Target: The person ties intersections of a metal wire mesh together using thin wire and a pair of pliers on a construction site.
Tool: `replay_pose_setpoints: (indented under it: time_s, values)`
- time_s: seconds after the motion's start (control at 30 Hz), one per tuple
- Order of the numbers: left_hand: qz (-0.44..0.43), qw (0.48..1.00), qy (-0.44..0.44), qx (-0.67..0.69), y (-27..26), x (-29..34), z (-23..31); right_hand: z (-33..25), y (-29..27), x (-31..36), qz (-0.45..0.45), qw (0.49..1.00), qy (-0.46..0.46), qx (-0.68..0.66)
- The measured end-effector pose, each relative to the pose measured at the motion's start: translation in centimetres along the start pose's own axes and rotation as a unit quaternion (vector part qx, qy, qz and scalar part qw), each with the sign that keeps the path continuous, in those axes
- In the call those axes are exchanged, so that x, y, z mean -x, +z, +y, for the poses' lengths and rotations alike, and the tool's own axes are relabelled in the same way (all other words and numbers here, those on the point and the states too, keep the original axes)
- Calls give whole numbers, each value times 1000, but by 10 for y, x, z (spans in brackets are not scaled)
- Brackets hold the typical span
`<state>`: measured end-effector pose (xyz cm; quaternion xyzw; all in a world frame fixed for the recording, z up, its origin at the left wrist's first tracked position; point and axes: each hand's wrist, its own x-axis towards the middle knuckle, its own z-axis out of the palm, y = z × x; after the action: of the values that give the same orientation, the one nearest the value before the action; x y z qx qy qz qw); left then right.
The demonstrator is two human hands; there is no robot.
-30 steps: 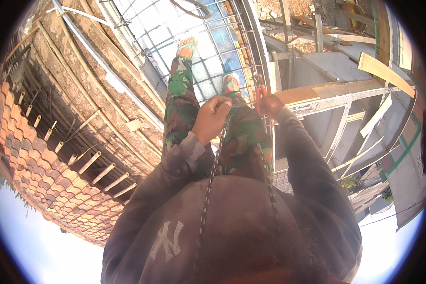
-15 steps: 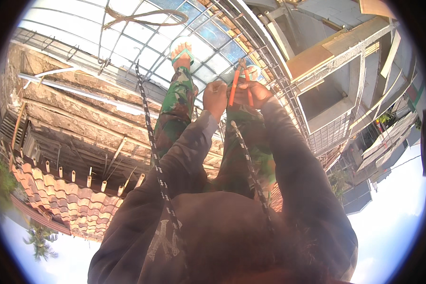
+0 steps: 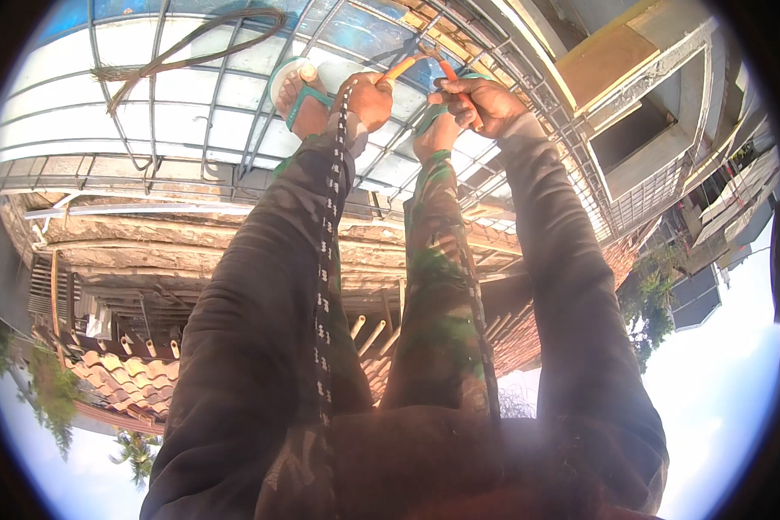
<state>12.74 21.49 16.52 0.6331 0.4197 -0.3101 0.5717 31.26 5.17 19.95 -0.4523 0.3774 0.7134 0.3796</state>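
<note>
A pair of end-cutting pincers (image 3: 401, 68) with orange handles is spread apart between my hands, its metal head over the rebar at the far edge of the mesh. My left hand (image 3: 370, 102) is closed round one handle. The other handle is in my right hand (image 3: 487, 106), with the fingers curled about it. Beneath lies a steel rebar mesh (image 3: 212, 95) over white and blue sheeting. Whether the jaws grip a wire is too small to tell. To the left, a looped bundle of thin tie wire (image 3: 158, 66) rests on the bars.
My feet in green sandals (image 3: 296, 111) stand on the mesh. Wooden formwork boards (image 3: 608, 56) and a concrete frame rise at the right. Below the mesh edge are bamboo poles and a tiled roof (image 3: 121, 381). Black-and-white cords (image 3: 324, 260) hang from my clothing.
Both hands have reached farther forward. My left hand has come onto one pincer handle, and the handles are now wider apart. The view has shifted, showing more mesh.
</note>
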Motion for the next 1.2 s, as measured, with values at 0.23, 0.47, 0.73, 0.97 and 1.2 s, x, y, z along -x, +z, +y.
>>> replay_pose_setpoints:
  time_s: [0.23, 0.47, 0.73, 0.97, 1.2]
  values:
    - [-15, 998, -64, -13, -13, -20, 16, -11, -5, -15, -44, 997, 22, -55]
    - [18, 987, 34, -157, -20, -46, 19, -7, -13, -28, -99, 987, 4, -126]
    - [-4, 983, 44, -178, -27, -54, 33, 11, -5, -47, -65, 978, -52, -193]
    - [-52, 989, 11, -140, -45, -53, 38, 34, 46, -57, 26, 955, -119, -271]
    - [-56, 989, 12, -136, -47, -52, 36, 38, 64, -60, 62, 942, -154, -293]
